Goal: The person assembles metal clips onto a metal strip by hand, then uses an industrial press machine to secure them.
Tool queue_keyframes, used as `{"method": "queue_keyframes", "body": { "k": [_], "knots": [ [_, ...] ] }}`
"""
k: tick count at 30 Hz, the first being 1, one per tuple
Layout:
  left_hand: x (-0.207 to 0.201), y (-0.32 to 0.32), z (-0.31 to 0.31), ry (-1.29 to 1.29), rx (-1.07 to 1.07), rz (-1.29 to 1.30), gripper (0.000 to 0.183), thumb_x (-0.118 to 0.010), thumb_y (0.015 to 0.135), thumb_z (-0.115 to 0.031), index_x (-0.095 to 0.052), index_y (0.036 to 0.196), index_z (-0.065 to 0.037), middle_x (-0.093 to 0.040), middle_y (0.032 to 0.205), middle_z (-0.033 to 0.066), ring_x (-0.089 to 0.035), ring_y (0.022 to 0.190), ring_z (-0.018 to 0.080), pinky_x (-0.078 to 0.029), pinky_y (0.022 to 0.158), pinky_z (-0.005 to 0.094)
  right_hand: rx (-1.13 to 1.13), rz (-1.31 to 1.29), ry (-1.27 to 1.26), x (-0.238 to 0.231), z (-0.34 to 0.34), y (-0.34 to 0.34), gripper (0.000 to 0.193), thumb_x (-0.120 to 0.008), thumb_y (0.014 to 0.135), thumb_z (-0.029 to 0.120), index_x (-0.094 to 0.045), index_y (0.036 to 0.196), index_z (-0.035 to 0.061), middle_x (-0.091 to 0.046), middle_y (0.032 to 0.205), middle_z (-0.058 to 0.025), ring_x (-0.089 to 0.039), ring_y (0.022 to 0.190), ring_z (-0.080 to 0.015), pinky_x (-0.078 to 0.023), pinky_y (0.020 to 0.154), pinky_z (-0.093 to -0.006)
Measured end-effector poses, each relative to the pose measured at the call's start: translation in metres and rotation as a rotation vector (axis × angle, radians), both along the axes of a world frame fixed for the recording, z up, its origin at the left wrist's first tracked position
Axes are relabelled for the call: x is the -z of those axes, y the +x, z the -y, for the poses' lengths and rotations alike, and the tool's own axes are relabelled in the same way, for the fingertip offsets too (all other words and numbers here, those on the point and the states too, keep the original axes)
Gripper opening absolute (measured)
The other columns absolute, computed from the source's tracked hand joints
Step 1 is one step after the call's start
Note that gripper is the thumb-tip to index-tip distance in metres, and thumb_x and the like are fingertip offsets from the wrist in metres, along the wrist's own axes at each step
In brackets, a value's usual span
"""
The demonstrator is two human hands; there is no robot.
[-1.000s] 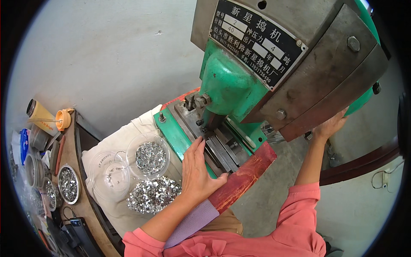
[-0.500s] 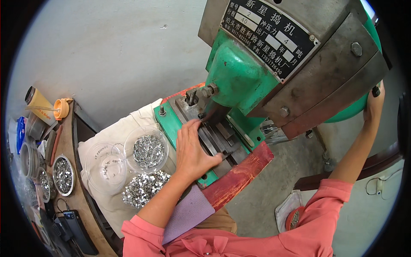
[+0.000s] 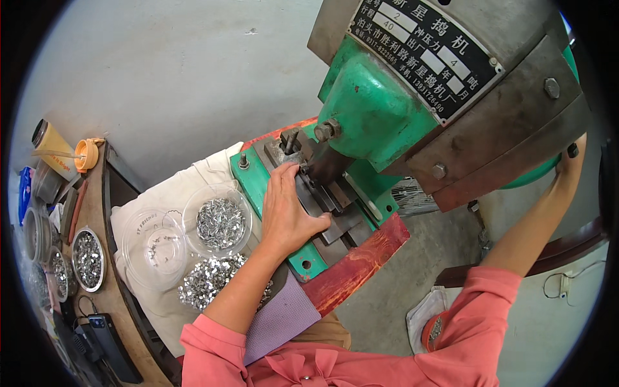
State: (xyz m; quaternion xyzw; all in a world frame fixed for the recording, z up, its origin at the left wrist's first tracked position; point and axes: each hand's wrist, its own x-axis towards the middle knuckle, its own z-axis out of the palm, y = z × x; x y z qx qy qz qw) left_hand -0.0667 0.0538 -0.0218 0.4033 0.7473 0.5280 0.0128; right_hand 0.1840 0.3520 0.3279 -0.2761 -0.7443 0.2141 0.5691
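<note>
My left hand (image 3: 287, 213) rests on the steel die (image 3: 329, 219) on the bed of a green press (image 3: 374, 109). Its fingers stretch along the die's left side, and the thumb points right, spread away from them. No part shows in that hand. The dark ram (image 3: 327, 164) comes down beside my fingertips. On the far right, my right hand (image 3: 570, 160) is at the rim of the green handwheel (image 3: 538, 173), close to a short black peg. It appears wrapped around the rim, though most of its fingers are hidden.
Left of the press, a cloth holds a tub of small metal pieces (image 3: 220, 224), a loose heap of shiny pieces (image 3: 213, 280) and a clear lid (image 3: 155, 248). A side table carries filled bowls (image 3: 88, 259) and a black phone (image 3: 115, 345). A red board (image 3: 361, 258) edges the press.
My left hand has shifted slightly up and left over the die, its thumb pulling back. My right hand sits a little lower at the wheel. The view has tilted slightly.
</note>
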Motion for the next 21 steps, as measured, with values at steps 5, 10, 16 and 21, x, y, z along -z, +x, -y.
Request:
{"method": "queue_keyframes", "body": {
  "k": [5,10,16,21],
  "knots": [
    [-0.004,0.004,-0.002,-0.001,0.021,0.014,0.094,-0.085,0.057,-0.022,-0.04,0.135,0.003,-0.042,0.138,0.0188,-0.044,0.13,0.0372,-0.04,0.109,0.0437,0.167,-0.405,0.132,0.132,0.036,-0.024,0.053,-0.061,0.1,0.035,-0.052,0.137,-0.002,-0.064,0.122,-0.0062,-0.062,0.104,-0.0171,-0.05,0.092,-0.0329],
    [0.001,-0.001,0.002,-0.008,0.011,-0.001,0.095,-0.086,0.058,-0.021,-0.039,0.136,0.003,-0.041,0.138,0.0184,-0.043,0.13,0.0373,-0.039,0.109,0.0441,0.077,-0.557,0.004,0.172,0.038,-0.037,0.046,-0.061,0.1,0.036,-0.056,0.127,-0.001,-0.065,0.115,-0.0082,-0.065,0.099,-0.0194,-0.055,0.084,-0.0343],
    [0.001,0.001,0.002,0.017,0.032,-0.02,0.095,-0.087,0.059,-0.021,-0.038,0.137,0.003,-0.04,0.139,0.0187,-0.042,0.13,0.0375,-0.039,0.11,0.0442,0.043,-0.501,0.06,0.166,0.037,-0.029,0.045,-0.062,0.1,0.035,-0.056,0.128,-0.0012,-0.064,0.117,-0.0072,-0.064,0.1,-0.0183,-0.054,0.084,-0.0347],
    [0.004,0.0,0.005,-0.028,0.011,0.001,0.095,-0.087,0.059,-0.022,-0.037,0.137,0.003,-0.039,0.139,0.0188,-0.042,0.13,0.0378,-0.039,0.109,0.0444,0.048,-0.387,0.033,0.149,0.02,-0.014,0.043,-0.059,0.102,0.033,-0.056,0.128,-0.0019,-0.064,0.118,-0.0072,-0.064,0.1,-0.0186,-0.053,0.084,-0.0346]
  ]
}}
